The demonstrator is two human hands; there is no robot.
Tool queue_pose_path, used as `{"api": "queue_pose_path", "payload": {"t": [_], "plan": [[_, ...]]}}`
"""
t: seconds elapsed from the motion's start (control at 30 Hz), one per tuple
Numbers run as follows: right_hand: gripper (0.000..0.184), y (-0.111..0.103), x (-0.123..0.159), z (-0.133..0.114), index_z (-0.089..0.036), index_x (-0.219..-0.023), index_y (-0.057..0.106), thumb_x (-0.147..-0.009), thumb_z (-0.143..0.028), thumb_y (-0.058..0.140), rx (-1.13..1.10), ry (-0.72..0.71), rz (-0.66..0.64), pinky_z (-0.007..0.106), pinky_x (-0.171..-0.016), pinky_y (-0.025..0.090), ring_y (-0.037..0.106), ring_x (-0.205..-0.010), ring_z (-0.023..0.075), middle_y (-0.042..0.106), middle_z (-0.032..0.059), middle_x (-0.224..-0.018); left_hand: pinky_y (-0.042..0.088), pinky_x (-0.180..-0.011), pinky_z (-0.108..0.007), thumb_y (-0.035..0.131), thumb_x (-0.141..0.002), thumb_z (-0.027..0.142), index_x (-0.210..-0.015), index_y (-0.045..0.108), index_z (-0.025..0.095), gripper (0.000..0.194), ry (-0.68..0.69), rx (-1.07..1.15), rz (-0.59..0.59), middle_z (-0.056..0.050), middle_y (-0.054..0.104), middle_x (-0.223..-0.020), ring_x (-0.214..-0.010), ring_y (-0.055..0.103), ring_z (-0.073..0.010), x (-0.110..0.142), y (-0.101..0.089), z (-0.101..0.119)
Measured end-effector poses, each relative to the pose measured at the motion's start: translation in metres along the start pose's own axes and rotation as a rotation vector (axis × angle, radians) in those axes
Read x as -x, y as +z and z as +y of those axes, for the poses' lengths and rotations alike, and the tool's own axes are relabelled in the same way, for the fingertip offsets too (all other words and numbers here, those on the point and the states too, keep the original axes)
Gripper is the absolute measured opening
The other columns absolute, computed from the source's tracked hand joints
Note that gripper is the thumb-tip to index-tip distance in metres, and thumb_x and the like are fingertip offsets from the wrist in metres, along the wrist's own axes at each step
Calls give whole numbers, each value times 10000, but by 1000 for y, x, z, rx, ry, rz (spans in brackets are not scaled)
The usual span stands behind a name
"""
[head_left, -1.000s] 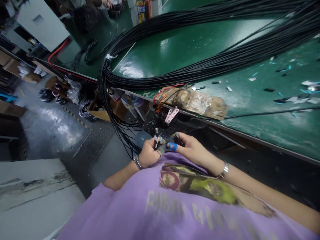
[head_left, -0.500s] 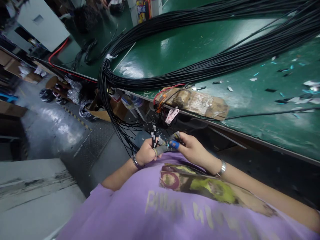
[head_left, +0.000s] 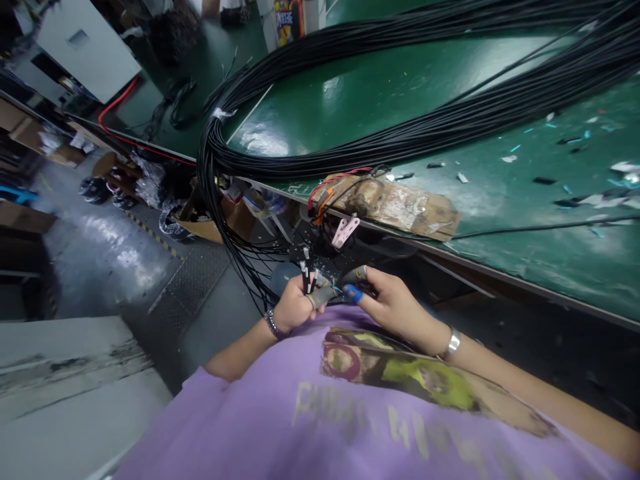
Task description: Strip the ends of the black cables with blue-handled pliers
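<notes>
My left hand (head_left: pixel 295 307) is closed round several thin black cable ends (head_left: pixel 306 270) with pale tips that stick up out of the fist. My right hand (head_left: pixel 385 300) pinches a small piece close to those ends, with a blue cot on one fingertip (head_left: pixel 353 292) and grey cots on others; what it pinches is too small to name. Both hands sit just above my purple shirt (head_left: pixel 350 407), below the bench edge. The cables hang from a thick black bundle (head_left: pixel 400 143) that lies across the green bench (head_left: pixel 525 227).
A taped brown pad (head_left: pixel 400 203) with red and orange wires and a pink bracket (head_left: pixel 344 231) sits at the bench edge. Scraps litter the bench at right. Boxes and bags stand under the bench at left, beside a grey floor (head_left: pixel 100 253).
More pale cable tips now stand up from my left fist than a second ago. My right hand has shifted slightly right, away from the left.
</notes>
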State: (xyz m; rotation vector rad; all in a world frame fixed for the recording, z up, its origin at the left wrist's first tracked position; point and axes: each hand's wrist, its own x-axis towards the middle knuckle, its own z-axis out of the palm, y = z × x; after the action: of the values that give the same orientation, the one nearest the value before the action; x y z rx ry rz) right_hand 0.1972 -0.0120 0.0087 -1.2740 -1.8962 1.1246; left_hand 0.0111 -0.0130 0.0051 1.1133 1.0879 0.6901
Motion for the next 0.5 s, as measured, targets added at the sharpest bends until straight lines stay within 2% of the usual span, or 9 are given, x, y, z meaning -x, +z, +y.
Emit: {"api": "queue_pose_path", "payload": {"t": [0.13,0.23,0.33,0.43,0.5], "plan": [[138,2,-2,-5,-213,-753,559,-784,-346,544,-129,13,-19,299,-632,433,516,-659,171,609,34,-721,247,-332,-154,677,-686,518,-633,519,138,415,-15,-4,-16,58,483,-454,-317,351,-16,0,-1,-1],[231,6,-6,-6,-210,-736,555,-786,-436,553,-278,92,-36,295,-641,433,499,-663,164,595,18,-703,253,-334,-158,688,-672,519,-595,516,133,430,-29,5,-61,48,493,-450,-314,349,-14,-1,-4,-4],[334,9,-10,-5,-198,-718,541,-744,-528,584,-433,194,-112,289,-645,432,482,-651,152,567,2,-679,240,-325,-159,686,-676,515,-607,528,132,421,-47,32,-81,48,493,-444,-308,345,-16,0,-7,-7],[330,10,-10,-4,-195,-709,531,-742,-520,577,-477,223,-146,294,-656,434,485,-647,151,567,2,-679,246,-323,-156,690,-675,505,-616,527,133,410,-45,57,-82,47,503,-452,-308,354,-18,0,-7,-8],[263,9,-8,-5,-203,-706,528,-774,-456,537,-396,175,-108,296,-652,431,493,-651,157,581,10,-691,257,-328,-154,689,-674,507,-607,520,134,415,-40,56,-69,43,510,-459,-313,364,-18,1,-6,-7]]}}
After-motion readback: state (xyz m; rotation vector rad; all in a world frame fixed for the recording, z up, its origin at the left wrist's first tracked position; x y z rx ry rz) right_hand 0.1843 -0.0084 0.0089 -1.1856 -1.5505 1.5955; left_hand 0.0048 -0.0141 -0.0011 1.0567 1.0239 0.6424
